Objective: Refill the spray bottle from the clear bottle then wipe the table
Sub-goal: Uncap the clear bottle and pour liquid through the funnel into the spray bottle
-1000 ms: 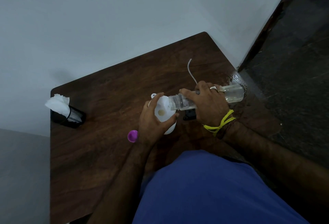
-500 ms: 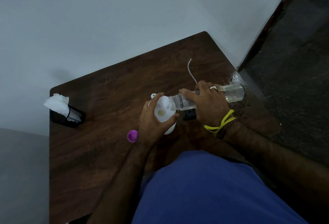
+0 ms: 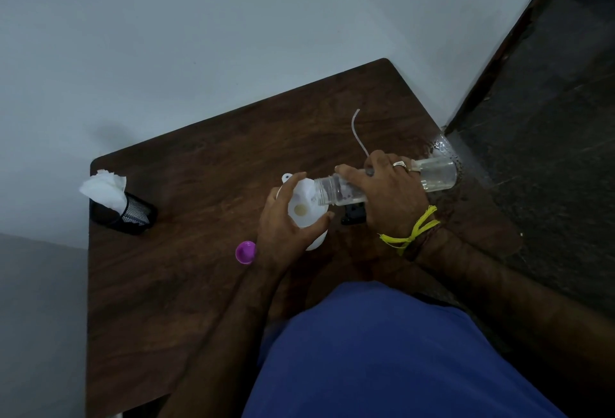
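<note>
Nothing had shifted over the last second, so the pour was likely mid-flow. The left hand (image 3: pixel 286 228) stayed wrapped round the white funnel (image 3: pixel 304 206) atop the spray bottle (image 3: pixel 316 241) on the table (image 3: pixel 206 168). Beyond, the right hand (image 3: pixel 386 194) stayed clamped on the tipped clear bottle (image 3: pixel 436 173), mouth at the funnel.

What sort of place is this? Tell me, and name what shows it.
Probably a plain indoor room, maybe an office or home corner. A dark wooden table sits against a bare pale wall, a black mesh holder stuffed with tissue stands on it, and dark stone flooring runs alongside.
</note>
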